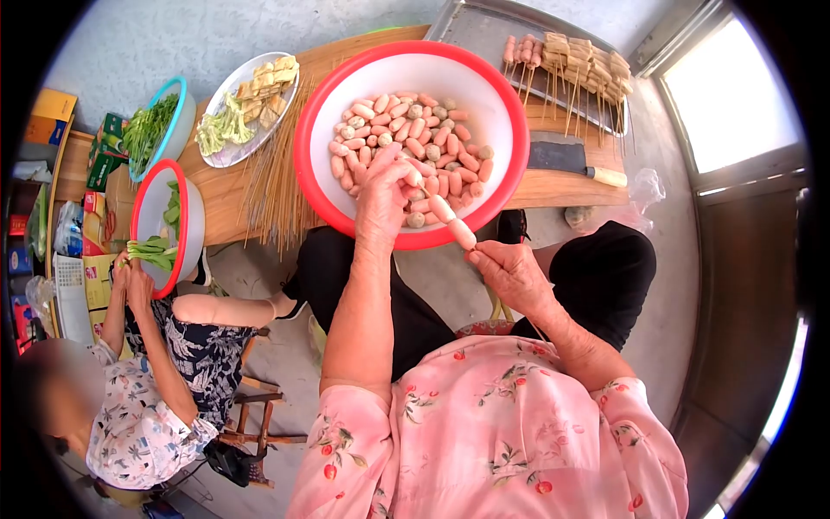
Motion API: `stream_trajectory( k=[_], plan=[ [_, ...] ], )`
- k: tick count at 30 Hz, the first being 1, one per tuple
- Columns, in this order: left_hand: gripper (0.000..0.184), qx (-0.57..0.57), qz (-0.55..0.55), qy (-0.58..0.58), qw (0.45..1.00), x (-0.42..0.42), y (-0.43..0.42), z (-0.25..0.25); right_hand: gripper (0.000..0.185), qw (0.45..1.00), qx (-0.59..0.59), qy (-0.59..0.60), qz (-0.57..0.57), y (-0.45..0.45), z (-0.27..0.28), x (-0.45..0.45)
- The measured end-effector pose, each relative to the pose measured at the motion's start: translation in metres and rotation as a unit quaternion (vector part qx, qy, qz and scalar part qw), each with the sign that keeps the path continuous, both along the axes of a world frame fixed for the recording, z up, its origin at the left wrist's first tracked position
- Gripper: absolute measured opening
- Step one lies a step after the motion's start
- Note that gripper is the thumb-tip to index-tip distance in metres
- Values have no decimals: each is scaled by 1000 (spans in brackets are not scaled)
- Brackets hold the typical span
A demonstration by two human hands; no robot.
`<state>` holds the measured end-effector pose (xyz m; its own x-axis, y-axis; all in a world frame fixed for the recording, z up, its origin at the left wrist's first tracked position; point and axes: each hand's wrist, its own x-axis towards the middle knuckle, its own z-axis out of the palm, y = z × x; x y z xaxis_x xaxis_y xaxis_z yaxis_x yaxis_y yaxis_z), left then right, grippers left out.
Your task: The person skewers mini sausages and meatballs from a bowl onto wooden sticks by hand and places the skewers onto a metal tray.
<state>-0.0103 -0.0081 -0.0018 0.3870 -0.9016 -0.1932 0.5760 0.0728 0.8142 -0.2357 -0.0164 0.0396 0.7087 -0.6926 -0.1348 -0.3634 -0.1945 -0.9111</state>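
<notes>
A white bowl with a red rim (309,164) holds many small pink sausages (418,128) and some greyish balls. Over the bowl's near part, my left hand (380,192) is closed on a small sausage at the upper end of a skewer. Two more sausages (451,221) sit below it on the same skewer, in line between my hands. My right hand (512,275) pinches the skewer just under the lowest sausage, in front of the bowl's rim.
Loose bamboo skewers (281,164) lie left of the bowl, beside a plate (213,154) of food. A cleaver (558,156) lies to the right. Filled skewers rest on a metal tray (467,26). At left, a seated person handles greens over a red-rimmed basin (197,216).
</notes>
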Motion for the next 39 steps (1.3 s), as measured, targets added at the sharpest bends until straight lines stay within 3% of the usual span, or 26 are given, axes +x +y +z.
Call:
stream_trajectory(
  k=[5, 10, 25, 39],
  plan=[
    [51, 19, -2, 8, 1000, -6, -2, -3, 16, 998, 41, -14, -34, 6, -2, 6],
    [24, -11, 48, 92, 995, -9, -4, -11, 16, 999, 15, -19, -40, 10, -6, 12],
    [24, 10, 35, 156, 987, -6, -1, -22, 19, 996, 33, 23, -73, 21, -2, 31],
    [31, -20, 59, 163, 985, -6, 9, -6, 17, 993, -70, -48, -78, 24, -21, 53]
  ],
)
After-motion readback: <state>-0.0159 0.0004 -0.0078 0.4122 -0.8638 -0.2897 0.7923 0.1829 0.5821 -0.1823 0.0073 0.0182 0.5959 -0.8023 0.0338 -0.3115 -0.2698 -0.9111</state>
